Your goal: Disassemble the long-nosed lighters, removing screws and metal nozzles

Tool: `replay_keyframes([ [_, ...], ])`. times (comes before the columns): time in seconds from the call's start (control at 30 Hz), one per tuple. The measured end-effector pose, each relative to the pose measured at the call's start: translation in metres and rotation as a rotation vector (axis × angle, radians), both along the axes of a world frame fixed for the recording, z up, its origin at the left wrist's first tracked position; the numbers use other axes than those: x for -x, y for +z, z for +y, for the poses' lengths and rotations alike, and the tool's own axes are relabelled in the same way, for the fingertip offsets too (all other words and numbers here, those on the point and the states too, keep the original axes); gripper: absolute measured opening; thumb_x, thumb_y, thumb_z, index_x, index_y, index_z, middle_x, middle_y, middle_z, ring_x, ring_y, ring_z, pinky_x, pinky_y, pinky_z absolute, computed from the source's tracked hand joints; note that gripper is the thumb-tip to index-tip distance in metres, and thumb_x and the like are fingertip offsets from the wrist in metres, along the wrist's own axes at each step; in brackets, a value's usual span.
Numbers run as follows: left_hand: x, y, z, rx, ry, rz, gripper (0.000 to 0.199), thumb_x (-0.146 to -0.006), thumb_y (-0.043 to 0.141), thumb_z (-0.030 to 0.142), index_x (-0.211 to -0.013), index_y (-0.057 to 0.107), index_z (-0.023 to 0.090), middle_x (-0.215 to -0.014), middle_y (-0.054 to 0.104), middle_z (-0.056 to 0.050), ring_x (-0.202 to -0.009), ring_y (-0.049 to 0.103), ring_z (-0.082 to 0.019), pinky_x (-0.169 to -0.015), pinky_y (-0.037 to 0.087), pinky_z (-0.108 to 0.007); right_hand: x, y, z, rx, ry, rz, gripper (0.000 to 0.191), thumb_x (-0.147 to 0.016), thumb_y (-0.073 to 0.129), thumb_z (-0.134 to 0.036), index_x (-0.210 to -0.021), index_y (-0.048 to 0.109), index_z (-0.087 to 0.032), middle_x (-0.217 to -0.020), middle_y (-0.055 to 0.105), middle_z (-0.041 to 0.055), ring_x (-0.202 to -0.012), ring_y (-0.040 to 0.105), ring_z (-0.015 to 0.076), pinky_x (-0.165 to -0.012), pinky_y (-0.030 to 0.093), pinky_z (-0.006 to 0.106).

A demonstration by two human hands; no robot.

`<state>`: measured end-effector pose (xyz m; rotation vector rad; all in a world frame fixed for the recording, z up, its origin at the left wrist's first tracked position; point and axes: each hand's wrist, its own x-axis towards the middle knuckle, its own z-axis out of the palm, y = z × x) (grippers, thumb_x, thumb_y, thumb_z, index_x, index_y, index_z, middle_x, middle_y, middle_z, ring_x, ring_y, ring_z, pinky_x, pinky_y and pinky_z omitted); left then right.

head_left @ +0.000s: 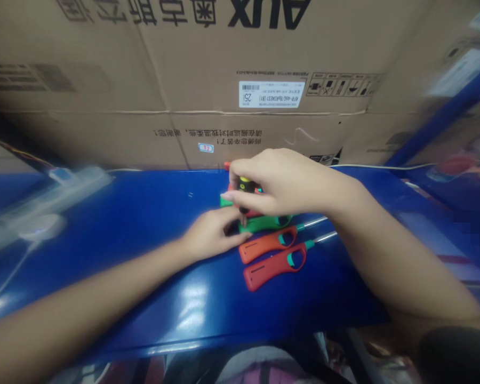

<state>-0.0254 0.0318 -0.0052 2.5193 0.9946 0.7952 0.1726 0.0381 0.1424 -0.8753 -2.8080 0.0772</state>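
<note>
My right hand (280, 181) is closed around the black-and-yellow handle of what looks like a screwdriver (246, 184), held upright over the row of long-nosed lighters. Its lower end is hard to make out. With thumb and fingers, my left hand (212, 232) grips the butt end of a green lighter (264, 223) just below it. Nearer to me lie an orange lighter (264, 246) and a red lighter (268, 269), both with metal nozzles pointing right. More red and green lighter parts show behind my hands, mostly covered.
A blue tabletop (156, 224) carries the lighters. Behind it stands a large cardboard box (116, 106) with upside-down print. On the left are a blurred white power strip (84, 184) and a round white device (42, 226) with a cable. A blue post (424, 117) rises at the right.
</note>
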Motion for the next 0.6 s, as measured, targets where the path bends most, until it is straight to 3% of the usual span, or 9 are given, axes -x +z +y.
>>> replay_keyframes([
  [0.13, 0.0001, -0.001, 0.0004, -0.015, 0.0, -0.019, 0.019, -0.087, 0.072, 0.034, -0.091, 0.064, 0.018, -0.074, 0.063, 0.001, -0.064, 0.056, -0.013, -0.063, 0.043, -0.024, -0.0008, -0.0012, 0.0, 0.005, 0.008, 0.032, 0.031, -0.093, 0.051, -0.032, -0.117, 0.06, -0.015, -0.103, 0.07, 0.0091, -0.077, 0.056, 0.018, -0.065, 0.031, 0.029],
  [0.27, 0.0001, -0.0002, 0.0004, -0.002, -0.001, -0.009, 0.018, -0.087, 0.072, 0.033, -0.093, 0.065, 0.017, -0.073, 0.062, 0.002, -0.064, 0.057, -0.013, -0.064, 0.045, -0.025, -0.0011, -0.0003, -0.0004, 0.001, 0.015, -0.005, 0.03, -0.095, 0.049, -0.039, -0.11, 0.062, -0.016, -0.093, 0.07, 0.0077, -0.073, 0.055, 0.0178, -0.064, 0.03, 0.029],
  [0.6, -0.0001, -0.0017, 0.001, -0.011, -0.004, -0.026, 0.018, -0.086, 0.073, 0.034, -0.091, 0.064, 0.018, -0.074, 0.063, 0.001, -0.066, 0.058, -0.014, -0.064, 0.045, -0.025, 0.0, 0.0008, -0.0012, -0.044, 0.011, -0.008, 0.025, -0.094, 0.047, -0.033, -0.106, 0.062, -0.016, -0.095, 0.069, 0.0084, -0.072, 0.055, 0.0177, -0.063, 0.029, 0.029],
])
